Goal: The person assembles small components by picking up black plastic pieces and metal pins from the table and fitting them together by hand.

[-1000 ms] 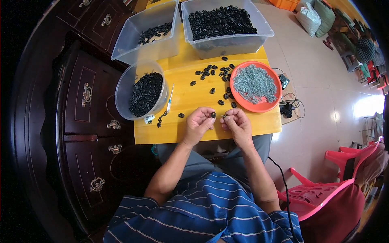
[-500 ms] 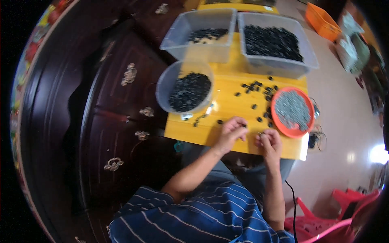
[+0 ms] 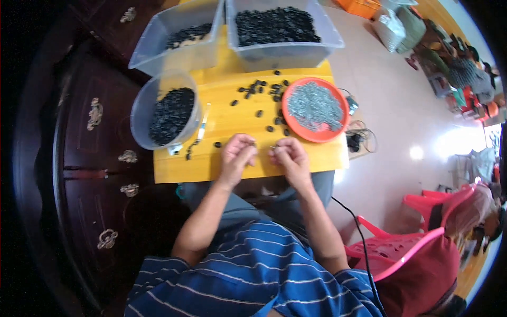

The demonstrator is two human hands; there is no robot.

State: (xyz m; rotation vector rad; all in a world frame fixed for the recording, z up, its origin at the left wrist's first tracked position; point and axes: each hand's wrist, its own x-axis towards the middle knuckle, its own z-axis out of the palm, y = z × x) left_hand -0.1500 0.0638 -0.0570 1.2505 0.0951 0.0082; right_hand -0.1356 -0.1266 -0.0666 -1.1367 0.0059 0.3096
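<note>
Over the near part of the yellow table (image 3: pixel 222 119), my two hands face each other a small gap apart. My left hand (image 3: pixel 237 158) has thumb and fingers pinched on a small black piece, mostly hidden by the fingertips. Closed in a pinch too, my right hand (image 3: pixel 293 160) holds a tiny metal piece at its fingertips, too small to make out fully. Beyond the right hand stands a red-orange plate (image 3: pixel 304 135) heaped with small silvery metal pieces (image 3: pixel 315 104). Loose black rounded pieces (image 3: pixel 259 113) lie scattered to the plate's left.
A round clear tub (image 3: pixel 138 116) of black pieces stands at the table's left. Two clear rectangular bins (image 3: pixel 182 64) (image 3: pixel 280 55) holding black pieces are at the back. Dark drawers (image 3: pixel 90 195) flank the left; a pink chair (image 3: pixel 391 248) and black cable (image 3: pixel 364 238) are at right.
The view has swung, so the table and its contents sit further left and higher in the picture. Both hands keep their pinches, close together over the near edge.
</note>
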